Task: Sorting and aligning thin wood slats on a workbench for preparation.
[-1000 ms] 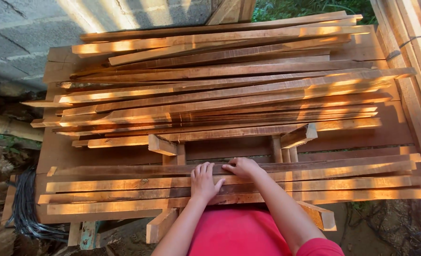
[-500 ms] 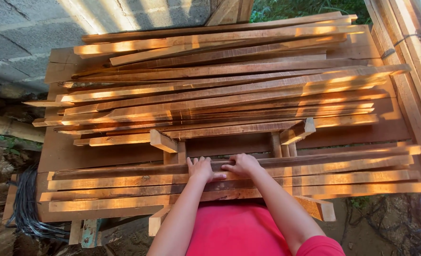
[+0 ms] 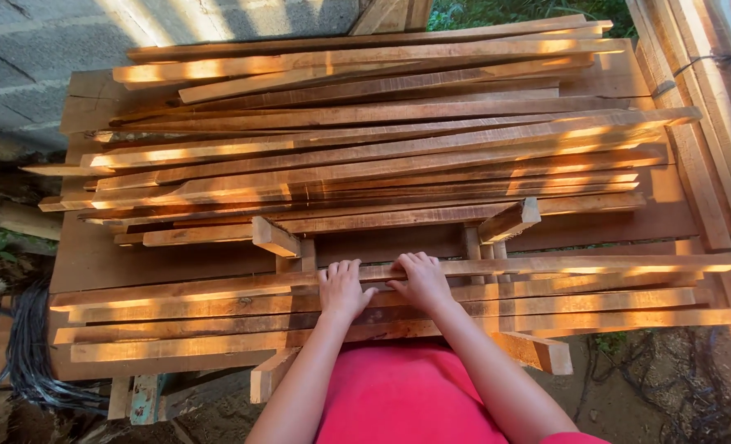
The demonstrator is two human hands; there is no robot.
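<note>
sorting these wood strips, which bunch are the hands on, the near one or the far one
The near bunch of wooden slats: both the left hand and right hand rest flat on it. The bigger far pile lies untouched.

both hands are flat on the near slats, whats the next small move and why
Probably curl the fingers round one slat and lift it. The left hand and right hand lie palm-down, side by side on the near slats, gripping nothing, and the top slat's far edge sits under the fingertips.

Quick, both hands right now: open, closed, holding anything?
Left hand: open, palm down flat on the near stack of wooden slats, gripping nothing.
Right hand: open, fingers resting over a long slat on the same stack, not closed around it.
</note>
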